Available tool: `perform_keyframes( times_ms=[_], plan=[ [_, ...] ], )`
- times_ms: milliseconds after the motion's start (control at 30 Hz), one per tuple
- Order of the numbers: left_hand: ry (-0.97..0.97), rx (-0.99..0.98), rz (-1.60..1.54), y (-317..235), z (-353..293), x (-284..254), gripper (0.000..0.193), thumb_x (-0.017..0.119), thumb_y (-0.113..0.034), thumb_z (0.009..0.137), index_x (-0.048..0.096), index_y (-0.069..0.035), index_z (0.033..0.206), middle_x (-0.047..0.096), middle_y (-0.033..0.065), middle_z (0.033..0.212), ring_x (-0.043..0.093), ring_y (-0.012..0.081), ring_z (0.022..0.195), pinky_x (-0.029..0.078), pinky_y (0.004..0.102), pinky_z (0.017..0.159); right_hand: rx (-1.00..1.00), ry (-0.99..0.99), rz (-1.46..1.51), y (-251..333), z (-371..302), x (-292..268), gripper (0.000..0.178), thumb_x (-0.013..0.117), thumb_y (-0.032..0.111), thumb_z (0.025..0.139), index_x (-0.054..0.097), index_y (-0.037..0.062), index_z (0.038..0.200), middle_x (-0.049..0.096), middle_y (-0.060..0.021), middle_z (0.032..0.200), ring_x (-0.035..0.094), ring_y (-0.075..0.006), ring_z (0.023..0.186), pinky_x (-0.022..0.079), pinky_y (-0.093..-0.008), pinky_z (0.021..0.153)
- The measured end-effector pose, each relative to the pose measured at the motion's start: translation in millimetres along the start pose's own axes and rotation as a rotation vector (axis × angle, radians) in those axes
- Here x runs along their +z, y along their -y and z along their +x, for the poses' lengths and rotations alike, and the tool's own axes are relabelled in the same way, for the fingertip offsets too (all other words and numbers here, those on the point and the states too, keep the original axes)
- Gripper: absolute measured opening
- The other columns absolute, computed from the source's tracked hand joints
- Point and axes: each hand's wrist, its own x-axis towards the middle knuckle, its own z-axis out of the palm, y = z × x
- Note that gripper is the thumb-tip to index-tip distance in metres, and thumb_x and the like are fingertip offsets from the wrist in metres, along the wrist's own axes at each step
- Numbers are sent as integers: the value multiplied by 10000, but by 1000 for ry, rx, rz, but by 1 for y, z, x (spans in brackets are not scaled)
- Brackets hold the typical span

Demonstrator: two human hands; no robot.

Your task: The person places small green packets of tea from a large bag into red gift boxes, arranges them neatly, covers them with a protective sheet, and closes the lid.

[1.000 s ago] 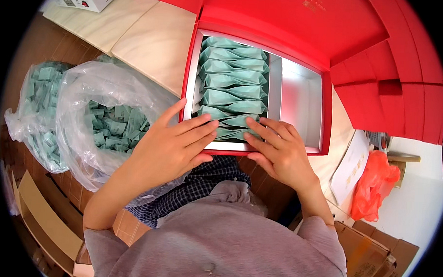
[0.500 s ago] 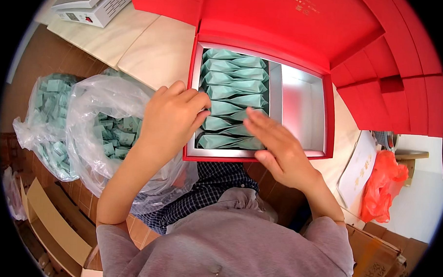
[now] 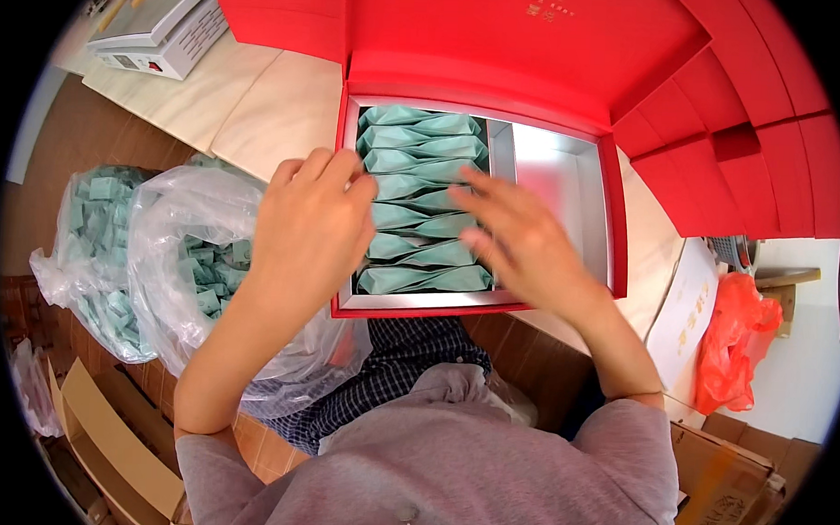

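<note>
An open red box with a silver inner frame holds a row of pale green sachets standing on edge in its left compartment. My left hand is at the left ends of the sachets, across the box's left rim. Its fingers are curled closed, and whatever is between the tips is hidden. Over the right ends of the middle sachets is my right hand, open, fingers apart and slightly blurred. The box's right compartment shows a pale, shiny floor.
Clear plastic bags full of green sachets stand at left. A grey-white device sits on the table at far left. Stacked red boxes rise at right, near an orange-red plastic bag. Cardboard boxes lie at lower left.
The box and surroundings have shifted slightly left and down in view. My left hand has moved up along the sachets' left ends. The right hand's fingers have spread and moved toward the middle sachets.
</note>
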Motion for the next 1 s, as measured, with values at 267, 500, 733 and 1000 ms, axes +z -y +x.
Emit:
perform_keyframes(
  times_ms=[267,500,733,1000],
  plan=[
    [-50,123,44,1,52,66,807,479,-585,856,283,-78,1453,277,189,1488,249,326,1387,197,476,1127,50,-225,-76,-78,55,-5,201,614,5,775,608,22,975,618,-159,842,595,-341,834,475,-425,733],
    [-25,64,7,10,48,69,840,445,-652,834,278,-119,1462,249,211,1496,244,338,1391,196,477,1129,-47,-238,-58,-77,69,12,185,591,-20,759,589,6,942,613,-179,857,588,-357,844,472,-434,756],
    [-125,51,-126,5,47,87,860,440,-678,818,351,-74,1424,252,246,1486,231,348,1394,140,489,1138,109,-221,-116,-68,67,13,165,562,-22,832,607,-12,990,623,-193,919,604,-354,860,486,-400,768],
    [-398,142,-608,9,38,60,530,527,-488,879,581,-78,1211,522,187,1280,443,297,1252,214,488,1101,-43,-202,-478,-34,50,4,151,536,-33,841,582,-20,984,596,-169,917,574,-355,874,465,-407,759]
  ],
)
